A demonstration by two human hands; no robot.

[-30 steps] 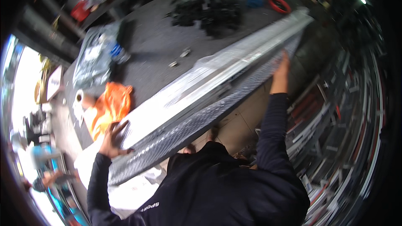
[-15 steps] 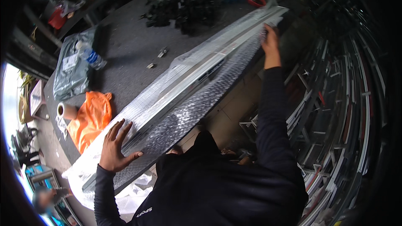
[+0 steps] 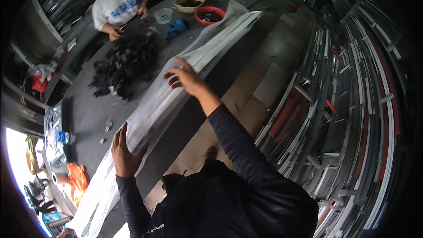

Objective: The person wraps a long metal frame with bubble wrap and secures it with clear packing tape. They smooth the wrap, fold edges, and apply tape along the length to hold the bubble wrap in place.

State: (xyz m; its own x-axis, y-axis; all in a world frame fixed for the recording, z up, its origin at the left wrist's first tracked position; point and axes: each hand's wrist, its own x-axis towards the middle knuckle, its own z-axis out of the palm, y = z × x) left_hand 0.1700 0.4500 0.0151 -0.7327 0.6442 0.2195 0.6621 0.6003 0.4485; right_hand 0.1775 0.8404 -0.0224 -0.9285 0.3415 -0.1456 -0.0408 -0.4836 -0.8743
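Observation:
A long bundle of pale metal strips (image 3: pixel 229 34) lies diagonally across the dark table with translucent bubble wrap (image 3: pixel 152 111) folded over it. My left hand (image 3: pixel 126 153) rests against the nearer part of the wrap, its fingers stretched out and the thumb apart. Farther along, my right hand (image 3: pixel 188 80) is over the wrapped bundle, its fingers spread and slightly bent, gripping nothing. At the far end the strips stick out of the loose wrap.
A heap of black pieces (image 3: pixel 125 61) lies left of the bundle; a person (image 3: pixel 119 4) stands behind it. Beyond are a red basket (image 3: pixel 210 15) and a blue cloth (image 3: pixel 176 29). An orange bag (image 3: pixel 78 180) lies near left. Racked metal profiles (image 3: pixel 352 128) fill the right side.
The near flap of bubble wrap, spread open before, now lies over the strips. My right hand has come back from the far end toward the middle. The view has shifted, bringing a person into sight.

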